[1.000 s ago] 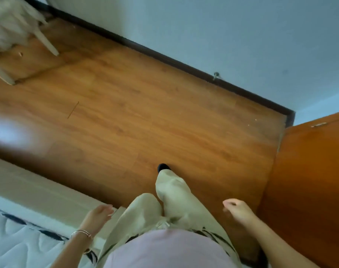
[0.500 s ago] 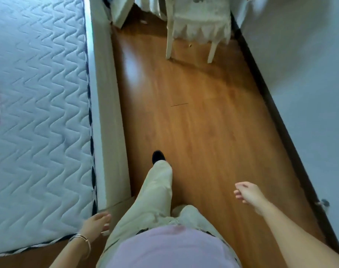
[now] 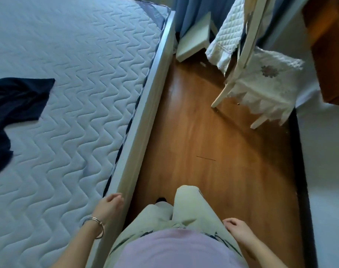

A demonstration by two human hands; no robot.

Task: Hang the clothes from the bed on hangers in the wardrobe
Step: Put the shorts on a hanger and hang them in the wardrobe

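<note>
The dark navy garment point(image 3: 17, 101) lies on the mattress point(image 3: 77, 55) well in from its floor-side edge, forward and left of the left hand point(image 3: 110, 206), which hangs empty, fingers loosely curled, at that edge, nearer than the equally empty right hand point(image 3: 238, 229).

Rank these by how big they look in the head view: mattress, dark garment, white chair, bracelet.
1. mattress
2. white chair
3. dark garment, though the frame edge cuts it off, so its place against the chair is unsure
4. bracelet
</note>
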